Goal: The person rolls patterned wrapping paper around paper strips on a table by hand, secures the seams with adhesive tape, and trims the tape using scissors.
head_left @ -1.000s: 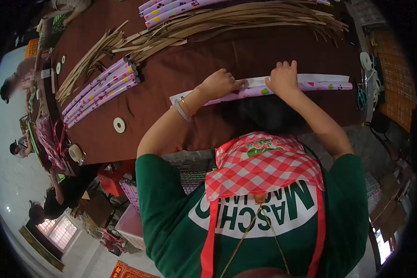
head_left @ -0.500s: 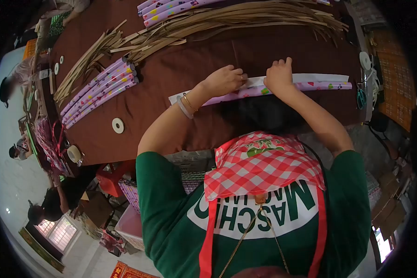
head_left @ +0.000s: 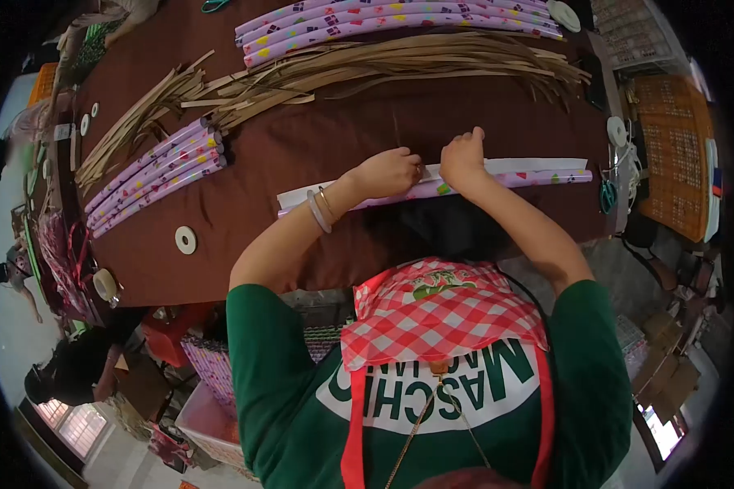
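Observation:
A long roll of lilac patterned paper [head_left: 530, 178] lies across the table in front of me, with a white edge strip [head_left: 538, 165] showing along its far side. My left hand [head_left: 390, 173], with bangles at its wrist, is closed on the roll left of its middle, the fingertips curled at the white edge. My right hand [head_left: 463, 161] is a little to the right, also closed, its fingers wrapped over the paper. Both hands' fingertips are partly hidden.
Several finished-looking rolls [head_left: 159, 181] lie at the left, more rolls [head_left: 400, 28] at the far side. Brown flat strips [head_left: 383, 67] lie between. White tape rolls [head_left: 185, 240] and teal scissors [head_left: 607, 196] rest on the brown cloth [head_left: 302, 147]. Other people [head_left: 73, 367] are at the left.
The view has shifted, so the table's far side shows more. Both hands stay on the paper roll, now slightly closer together.

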Demonstrator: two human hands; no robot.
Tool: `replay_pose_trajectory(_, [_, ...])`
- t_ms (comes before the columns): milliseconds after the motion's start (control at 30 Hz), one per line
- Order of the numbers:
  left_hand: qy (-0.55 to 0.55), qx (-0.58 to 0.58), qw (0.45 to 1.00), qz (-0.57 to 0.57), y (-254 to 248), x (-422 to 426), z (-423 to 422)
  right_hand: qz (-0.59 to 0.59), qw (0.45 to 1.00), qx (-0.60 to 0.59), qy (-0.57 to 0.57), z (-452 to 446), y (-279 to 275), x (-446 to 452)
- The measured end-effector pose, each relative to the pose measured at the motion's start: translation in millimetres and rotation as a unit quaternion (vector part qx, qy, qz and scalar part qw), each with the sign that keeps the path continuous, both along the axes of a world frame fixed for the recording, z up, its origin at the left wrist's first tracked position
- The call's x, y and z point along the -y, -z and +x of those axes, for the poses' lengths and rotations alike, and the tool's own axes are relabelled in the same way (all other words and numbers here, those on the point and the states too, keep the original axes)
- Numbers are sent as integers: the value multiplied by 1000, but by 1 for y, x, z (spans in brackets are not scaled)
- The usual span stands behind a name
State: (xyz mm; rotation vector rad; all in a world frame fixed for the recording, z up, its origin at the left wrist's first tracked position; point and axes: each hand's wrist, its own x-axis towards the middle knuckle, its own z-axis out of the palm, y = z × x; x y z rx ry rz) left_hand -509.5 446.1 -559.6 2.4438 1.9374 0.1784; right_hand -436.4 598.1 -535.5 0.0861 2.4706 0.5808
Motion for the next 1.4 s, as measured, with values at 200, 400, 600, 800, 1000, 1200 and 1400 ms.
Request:
replay_pose_trajectory(200, [-51,51,994,81,9,-7,9,-23,999,23,2,-2,-2,-2])
replay_pose_trajectory(400, [-90,92,991,-43,9,-17,18,-41,999,33,-6,-2,-14,-6])
replay_pose_trajectory(600, [-89,63,994,-4,14,-14,20,-108,992,64,-24,-7,-26,-31])
replay_pose_trajectory(800, [-80,54,995,-31,16,-19,18,-225,972,48,-44,7,-40,-64])
replay_pose_trajectory(1000, [-75,53,995,-32,11,-20,16,-327,944,6,-38,28,-46,-98])
replay_pose_trajectory(1200, [-54,98,994,-8,16,-19,11,-355,934,24,12,44,-47,-150])
replay_pose_trajectory(1400, [-83,82,992,-53,7,-20,15,-319,934,69,148,68,-53,-205])
